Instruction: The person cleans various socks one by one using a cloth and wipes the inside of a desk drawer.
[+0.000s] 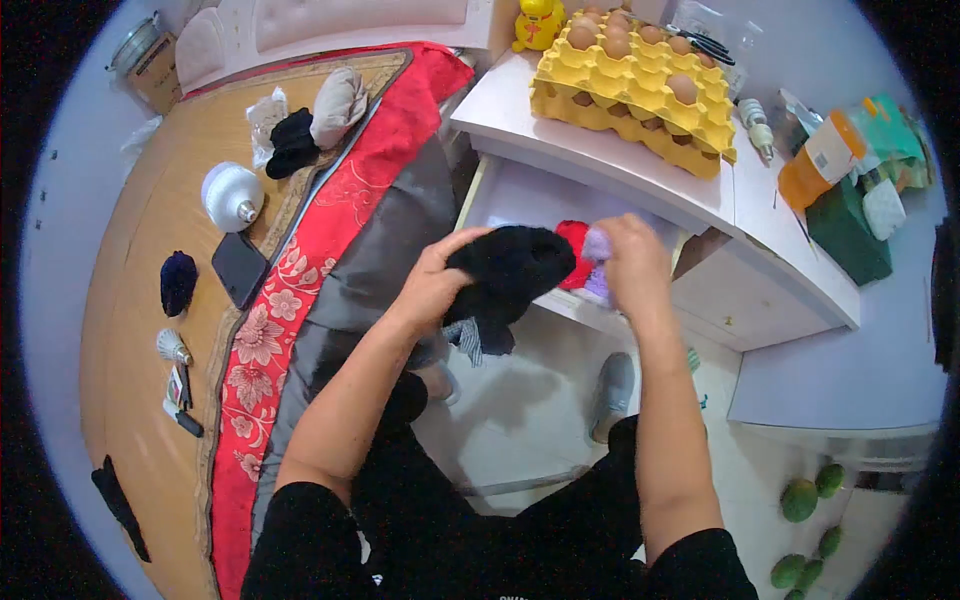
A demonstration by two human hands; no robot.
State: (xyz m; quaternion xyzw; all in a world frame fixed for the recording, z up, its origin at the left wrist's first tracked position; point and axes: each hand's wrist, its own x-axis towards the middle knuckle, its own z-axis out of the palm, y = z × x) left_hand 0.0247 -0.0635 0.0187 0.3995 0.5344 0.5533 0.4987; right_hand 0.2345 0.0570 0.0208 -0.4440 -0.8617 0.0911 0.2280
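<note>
White drawer [513, 198]; bunched black fabric [512, 262].

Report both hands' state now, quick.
Left hand: closed on a black cloth bundle.
Right hand: fingers curled at the lilac bundle over the open drawer; whether it grips cannot be told.
</note>
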